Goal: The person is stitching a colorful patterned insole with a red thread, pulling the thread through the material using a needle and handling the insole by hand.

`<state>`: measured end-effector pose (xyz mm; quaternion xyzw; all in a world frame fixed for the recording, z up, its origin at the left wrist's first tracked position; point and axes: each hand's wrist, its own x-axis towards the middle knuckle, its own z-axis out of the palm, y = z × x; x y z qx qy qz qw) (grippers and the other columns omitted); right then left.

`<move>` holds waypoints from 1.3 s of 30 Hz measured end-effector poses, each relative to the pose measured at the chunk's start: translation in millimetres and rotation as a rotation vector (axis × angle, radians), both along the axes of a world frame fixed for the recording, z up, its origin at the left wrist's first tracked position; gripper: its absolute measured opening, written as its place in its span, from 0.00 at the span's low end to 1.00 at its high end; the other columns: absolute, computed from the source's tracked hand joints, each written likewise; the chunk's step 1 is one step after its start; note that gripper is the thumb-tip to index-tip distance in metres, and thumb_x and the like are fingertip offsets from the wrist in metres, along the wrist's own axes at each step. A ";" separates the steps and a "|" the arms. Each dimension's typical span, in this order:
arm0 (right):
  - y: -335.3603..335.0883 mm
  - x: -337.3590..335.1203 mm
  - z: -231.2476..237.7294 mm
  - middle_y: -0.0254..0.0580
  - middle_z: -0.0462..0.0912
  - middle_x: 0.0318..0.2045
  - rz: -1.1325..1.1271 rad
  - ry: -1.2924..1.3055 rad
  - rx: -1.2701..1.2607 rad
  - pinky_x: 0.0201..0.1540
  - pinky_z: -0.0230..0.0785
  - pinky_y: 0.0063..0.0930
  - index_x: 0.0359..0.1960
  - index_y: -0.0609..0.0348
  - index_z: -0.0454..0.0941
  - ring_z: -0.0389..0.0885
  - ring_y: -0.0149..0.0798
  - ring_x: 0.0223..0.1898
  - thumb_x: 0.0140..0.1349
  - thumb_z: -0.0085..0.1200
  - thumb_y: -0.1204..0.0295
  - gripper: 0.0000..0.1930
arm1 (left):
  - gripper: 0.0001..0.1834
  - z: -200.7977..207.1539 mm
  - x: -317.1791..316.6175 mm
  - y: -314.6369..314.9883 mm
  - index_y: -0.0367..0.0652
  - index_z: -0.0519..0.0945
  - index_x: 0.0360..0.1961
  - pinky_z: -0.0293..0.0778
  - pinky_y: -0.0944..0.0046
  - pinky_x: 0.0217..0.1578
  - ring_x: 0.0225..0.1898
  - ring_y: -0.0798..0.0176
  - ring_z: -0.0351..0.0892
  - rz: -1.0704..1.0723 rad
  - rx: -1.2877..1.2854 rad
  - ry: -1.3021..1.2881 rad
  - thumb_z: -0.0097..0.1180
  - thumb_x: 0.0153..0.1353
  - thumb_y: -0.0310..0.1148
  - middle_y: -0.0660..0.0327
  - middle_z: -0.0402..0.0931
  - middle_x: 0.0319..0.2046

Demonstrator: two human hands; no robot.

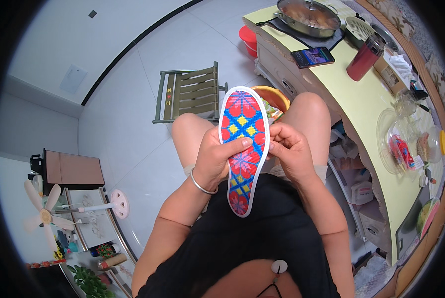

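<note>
A shoe insole (243, 161) with a red, pink, blue and yellow stitched pattern and a white edging is held above my lap, its broad end pointing away from me. My left hand (215, 156) grips its left side, thumb lying across the patterned face and the other fingers hidden behind. At the insole's right edge, my right hand (288, 148) is closed in a pinch, thumb and forefinger against the white edging. Whatever is between those fingertips, if anything, is too small to make out.
Beyond my knees stand a folding slatted stool (195, 94) and a yellow bin (274, 97). On the right, a long table (349, 99) carries a lidded pan (309, 20), a phone (312, 57), a red flask (365, 58) and clear containers. A fan (44, 215) is at left.
</note>
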<state>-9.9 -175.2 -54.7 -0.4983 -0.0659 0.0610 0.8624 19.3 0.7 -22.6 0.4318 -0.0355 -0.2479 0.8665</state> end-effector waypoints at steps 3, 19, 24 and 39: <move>-0.8 -0.4 -2.7 0.35 0.79 0.31 0.003 0.009 0.071 0.34 0.67 0.19 0.37 0.65 0.76 0.73 0.24 0.30 0.62 0.52 0.79 0.04 | 0.15 5.6 -2.8 -2.0 0.26 0.73 0.44 0.81 0.60 0.40 0.37 0.58 0.83 -0.014 -0.001 -0.001 0.56 0.55 0.19 0.48 0.80 0.38; -8.7 -30.1 -25.7 0.29 0.78 0.32 -0.094 0.060 -0.271 0.35 0.65 0.14 0.39 0.64 0.77 0.72 0.19 0.30 0.60 0.57 0.77 0.07 | 0.14 -18.1 9.9 -14.1 0.30 0.70 0.49 0.79 0.64 0.42 0.41 0.63 0.81 0.105 0.051 -0.085 0.49 0.66 0.29 0.52 0.78 0.43; -12.8 -34.6 -31.5 0.35 0.81 0.36 0.047 0.226 -0.037 0.42 0.71 0.17 0.42 0.65 0.75 0.78 0.21 0.36 0.61 0.55 0.78 0.09 | 0.17 -29.5 15.5 -13.6 0.30 0.72 0.48 0.78 0.65 0.43 0.41 0.63 0.81 0.088 0.023 -0.032 0.47 0.68 0.36 0.52 0.79 0.43; -21.1 -32.1 -39.7 0.42 0.84 0.34 -0.239 0.279 0.037 0.41 0.73 0.20 0.40 0.67 0.76 0.81 0.26 0.34 0.61 0.53 0.80 0.06 | 0.10 -59.9 21.6 -25.5 0.30 0.77 0.39 0.78 0.69 0.38 0.34 0.68 0.81 -0.064 0.239 -0.098 0.56 0.61 0.27 0.55 0.81 0.33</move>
